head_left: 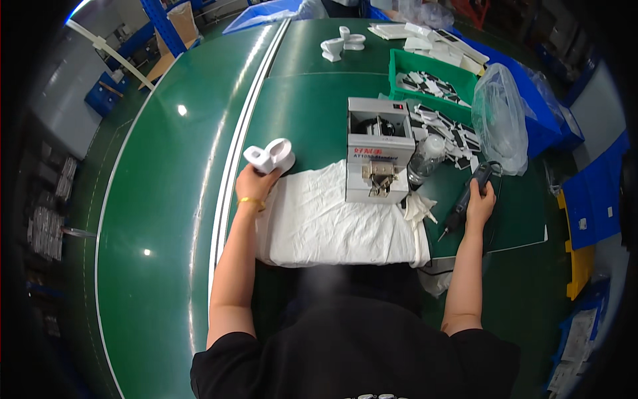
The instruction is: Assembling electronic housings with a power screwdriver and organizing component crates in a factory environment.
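Observation:
My left hand [254, 187] is closed around a white plastic part [279, 151] with a round, hollow cup and a blocky end, just above the left corner of a white cloth [339, 226]. In my right hand [481, 205] is a black electric screwdriver [460, 207], its thin bit pointing down and toward me over the table's right side. Between my hands, at the back edge of the cloth, stands a grey boxy screw feeder [379, 158]. A clear bottle [423, 163] with a white cap stands close to the feeder's right side.
Behind the feeder, a green bin [393, 66] holds small black and white pieces, with a loose pile [446, 133] nearby. A clear plastic bag [498, 120] bulges at the right. More white parts [342, 45] stand farther back on the green table [166, 213]. A crumpled rag [417, 207] lies near the bottle.

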